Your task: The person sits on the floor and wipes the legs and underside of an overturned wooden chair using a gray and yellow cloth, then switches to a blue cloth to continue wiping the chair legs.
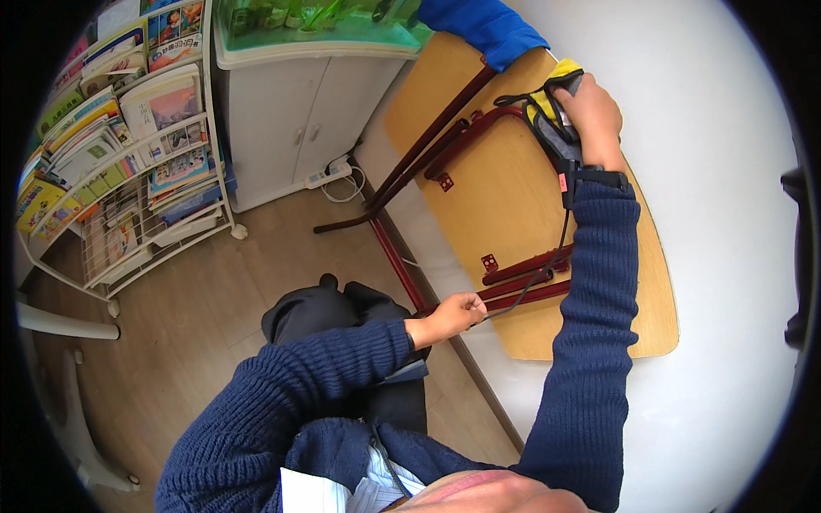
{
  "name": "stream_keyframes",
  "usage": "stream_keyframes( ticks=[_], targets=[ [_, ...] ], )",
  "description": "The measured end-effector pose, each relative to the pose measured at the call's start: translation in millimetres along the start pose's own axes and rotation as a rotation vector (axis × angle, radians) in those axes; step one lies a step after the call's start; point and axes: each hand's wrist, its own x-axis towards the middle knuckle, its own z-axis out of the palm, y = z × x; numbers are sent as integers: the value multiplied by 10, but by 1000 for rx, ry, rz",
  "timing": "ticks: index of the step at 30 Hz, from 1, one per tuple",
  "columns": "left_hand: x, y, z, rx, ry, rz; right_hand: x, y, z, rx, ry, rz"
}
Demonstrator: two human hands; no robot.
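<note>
A folding table with a wood-grain top point(500, 211) and dark red metal legs point(417, 160) leans on its side against the white wall, its underside towards me. At its upper edge my right hand point(590, 115) grips a yellow and grey cloth point(558, 109) with black edging. A small black device with a cable is strapped to my right wrist. Lower down, my left hand point(457, 315) has its fingers curled around the black cable point(513, 306), beside the red leg tubes. Blue fabric point(490, 32) lies over the table's top end.
A white wire rack point(208, 154) of books and magazines stands on casters at the left. Beside it is a white cabinet point(276, 122) under an aquarium point(321, 32). A power strip point(328, 175) with a white cord lies by the cabinet. White chair or table legs point(70, 327) stand at far left.
</note>
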Motion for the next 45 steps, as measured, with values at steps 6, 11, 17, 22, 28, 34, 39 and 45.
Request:
stream_keyframes(
  ticks=[6,11,17,22,28,34,39,45],
  targets=[
    [32,10,-31,44,6,-26,-47,-63,117,12,106,29],
    [31,32,-55,60,19,-9,-118,-105,252,-69,237,37],
    [41,24,-75,57,39,44,-329,-327,507,467,918,-330],
    [80,110,-98,26,104,45,-286,-903,1037,-10,558,-765],
    [162,292,-259,-91,216,52,-477,-1357,1849,-436,283,-884],
    [256,323,-375,-290,594,35,-918,-1782,2730,-418,23,-1000],
    [310,421,-479,-152,887,247,-1180,-1824,3195,-328,-176,-1285],
    [317,478,-535,-126,874,280,-1042,-1594,2886,-365,-7,-1163]
  ],
)
